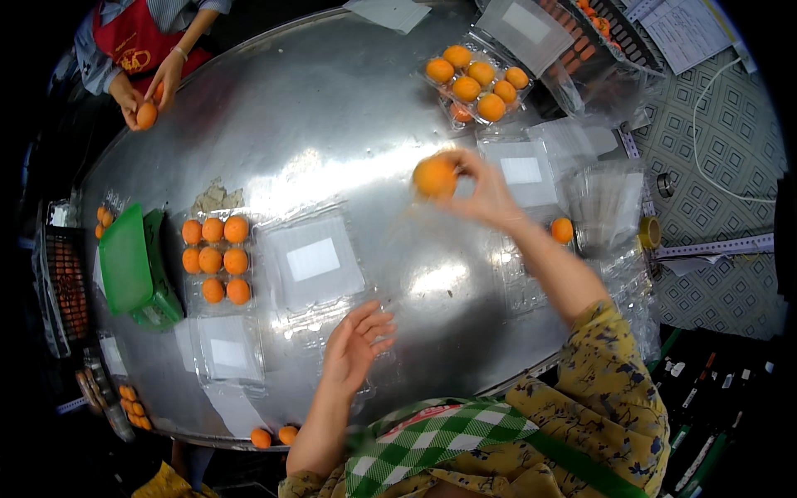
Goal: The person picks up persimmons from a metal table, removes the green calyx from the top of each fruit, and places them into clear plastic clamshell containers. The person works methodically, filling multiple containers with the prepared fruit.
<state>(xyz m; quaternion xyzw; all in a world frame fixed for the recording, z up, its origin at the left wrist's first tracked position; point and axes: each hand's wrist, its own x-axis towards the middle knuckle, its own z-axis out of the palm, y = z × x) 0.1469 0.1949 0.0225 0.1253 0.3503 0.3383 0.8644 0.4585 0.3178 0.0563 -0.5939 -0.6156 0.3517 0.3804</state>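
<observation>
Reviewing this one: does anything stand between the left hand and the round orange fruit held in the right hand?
Nothing visible does. Between the open left hand and the fruit in the right hand, only metal tabletop shows. The clear packaging with a white label lies left of that path.

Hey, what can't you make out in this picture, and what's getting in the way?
Head view:
- Orange-coloured fruit in the right hand: surface detail lost to blur.
- Co-worker: head cut off by the upper edge.
- Black crate, far left: contents partly hidden by its slatted wall.
- Paper sheet, upper right: writing too small.
</observation>
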